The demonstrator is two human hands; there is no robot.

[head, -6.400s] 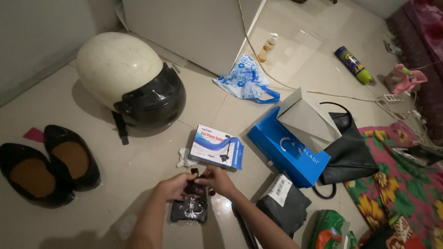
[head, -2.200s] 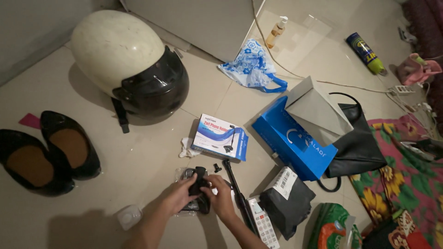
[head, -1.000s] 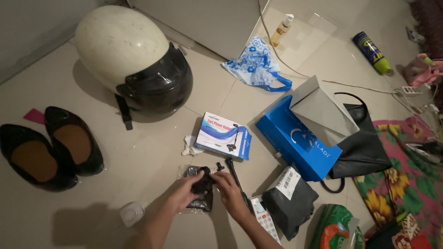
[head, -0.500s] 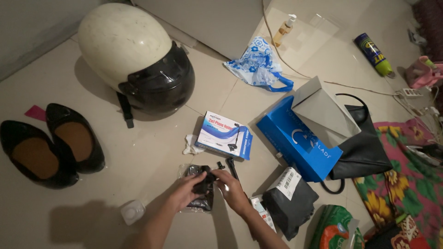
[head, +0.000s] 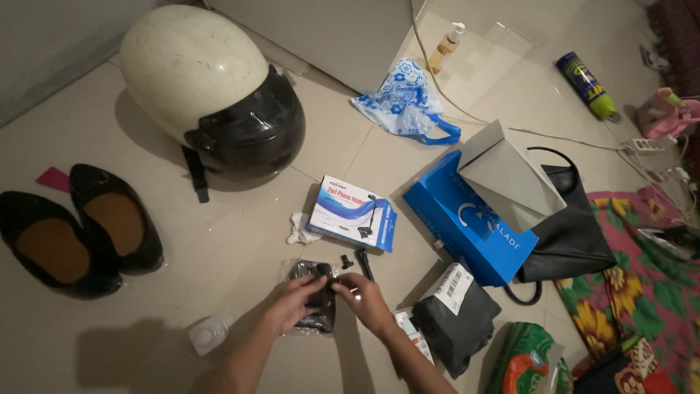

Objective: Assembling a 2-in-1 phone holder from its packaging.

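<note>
Low on the tiled floor, my left hand (head: 289, 306) and my right hand (head: 364, 299) meet on a small black device (head: 321, 298) that lies on a clear plastic wrapper (head: 297, 271). Both hands grip it from either side. A thin black rod (head: 364, 264) and a small black screw piece (head: 346, 260) lie just beyond my right hand. Past them sits a small white and blue box (head: 350, 213) with a white scrap (head: 300, 229) at its left edge.
A white helmet with a dark visor (head: 211, 91) sits at the back left, black flat shoes (head: 76, 233) at the left. A large open blue box (head: 474, 215), a black bag (head: 572, 233), a black parcel (head: 456, 317), a blue plastic bag (head: 405, 102) and a small white cap (head: 208, 335) lie around.
My hands stay on the black device, shifting slightly as they handle it. The view has drifted a little, so the floor items sit lower in frame.
</note>
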